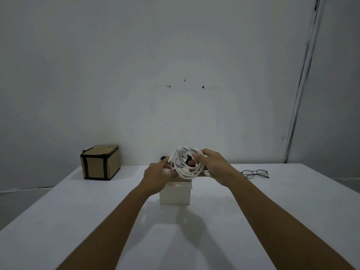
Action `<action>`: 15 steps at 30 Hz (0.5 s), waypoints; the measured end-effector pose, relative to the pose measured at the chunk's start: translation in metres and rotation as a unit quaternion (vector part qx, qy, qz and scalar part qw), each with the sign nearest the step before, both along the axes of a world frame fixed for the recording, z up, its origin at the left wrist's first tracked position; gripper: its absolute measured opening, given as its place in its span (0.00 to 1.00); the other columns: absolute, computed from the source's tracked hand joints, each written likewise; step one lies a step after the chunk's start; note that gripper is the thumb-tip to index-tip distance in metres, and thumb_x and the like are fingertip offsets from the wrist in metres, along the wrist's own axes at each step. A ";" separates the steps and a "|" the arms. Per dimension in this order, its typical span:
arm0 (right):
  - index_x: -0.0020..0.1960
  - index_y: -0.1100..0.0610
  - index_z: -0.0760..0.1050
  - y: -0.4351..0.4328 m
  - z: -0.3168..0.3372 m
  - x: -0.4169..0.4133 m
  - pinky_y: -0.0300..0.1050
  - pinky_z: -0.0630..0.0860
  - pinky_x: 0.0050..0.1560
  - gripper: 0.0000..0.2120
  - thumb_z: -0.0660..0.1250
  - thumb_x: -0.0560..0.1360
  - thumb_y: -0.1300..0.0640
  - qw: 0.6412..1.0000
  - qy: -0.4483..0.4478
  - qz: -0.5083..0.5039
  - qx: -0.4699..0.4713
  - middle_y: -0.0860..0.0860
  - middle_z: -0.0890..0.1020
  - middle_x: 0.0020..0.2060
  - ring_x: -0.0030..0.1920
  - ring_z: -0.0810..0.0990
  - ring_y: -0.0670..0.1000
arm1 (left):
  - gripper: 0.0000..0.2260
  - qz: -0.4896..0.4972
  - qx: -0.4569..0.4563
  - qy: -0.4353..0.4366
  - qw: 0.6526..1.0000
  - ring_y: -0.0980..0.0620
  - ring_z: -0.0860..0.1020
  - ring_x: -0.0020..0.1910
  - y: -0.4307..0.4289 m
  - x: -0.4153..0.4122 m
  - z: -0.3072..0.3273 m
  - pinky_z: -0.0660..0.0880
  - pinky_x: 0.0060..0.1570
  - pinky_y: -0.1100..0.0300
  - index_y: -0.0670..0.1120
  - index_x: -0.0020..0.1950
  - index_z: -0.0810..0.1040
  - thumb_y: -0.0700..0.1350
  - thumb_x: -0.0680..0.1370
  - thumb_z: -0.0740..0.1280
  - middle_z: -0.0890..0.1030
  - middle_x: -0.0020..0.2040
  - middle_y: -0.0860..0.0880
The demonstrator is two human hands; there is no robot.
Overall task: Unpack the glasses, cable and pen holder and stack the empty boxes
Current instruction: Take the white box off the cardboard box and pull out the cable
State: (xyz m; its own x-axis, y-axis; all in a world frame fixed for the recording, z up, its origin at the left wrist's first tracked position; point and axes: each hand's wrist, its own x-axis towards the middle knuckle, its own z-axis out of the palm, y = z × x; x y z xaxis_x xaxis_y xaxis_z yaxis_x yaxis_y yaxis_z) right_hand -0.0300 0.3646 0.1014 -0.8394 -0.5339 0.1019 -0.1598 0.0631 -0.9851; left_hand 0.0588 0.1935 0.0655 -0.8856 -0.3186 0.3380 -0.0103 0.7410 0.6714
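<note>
A coiled white cable (187, 162) is held up above a small white box (175, 194) in the middle of the table. My right hand (214, 168) grips the coil's right side. My left hand (156, 175) touches the coil's left edge and the box's open flaps; its exact grip is hard to tell. A pair of thin black-rimmed glasses (255, 173) lies on the table to the right. A brown cardboard box with black tape (100, 162) stands closed at the back left. Something small and dark (163, 158) peeks out behind my left hand.
The white table (78, 221) runs up to a pale wall at the back. Its left edge slants away at the left, its right edge at the far right. A dark strip runs down the wall at the right.
</note>
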 end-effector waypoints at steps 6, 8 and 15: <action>0.46 0.64 0.74 0.011 0.002 -0.006 0.57 0.81 0.49 0.10 0.64 0.77 0.56 0.998 -0.047 -0.038 -0.031 0.67 0.81 0.49 0.44 0.81 0.61 | 0.10 -0.027 0.161 0.021 0.986 0.53 0.77 0.45 0.023 -0.008 0.022 0.74 0.46 0.69 0.46 0.56 0.76 0.47 0.77 0.62 0.80 0.45 0.54; 0.48 0.67 0.74 0.018 0.001 -0.008 0.56 0.81 0.47 0.12 0.64 0.77 0.56 0.996 -0.062 -0.049 -0.047 0.65 0.79 0.44 0.41 0.80 0.59 | 0.10 -0.042 0.135 0.027 0.990 0.53 0.77 0.46 0.033 -0.013 0.027 0.71 0.42 0.69 0.48 0.54 0.78 0.50 0.77 0.63 0.80 0.46 0.53; 0.41 0.64 0.74 0.056 -0.002 -0.020 0.48 0.83 0.33 0.11 0.64 0.77 0.57 0.990 -0.083 -0.056 -0.098 0.59 0.79 0.35 0.34 0.81 0.56 | 0.25 -0.045 0.170 0.032 0.984 0.46 0.73 0.61 0.071 -0.041 0.027 0.72 0.58 0.54 0.48 0.68 0.67 0.50 0.74 0.69 0.70 0.64 0.47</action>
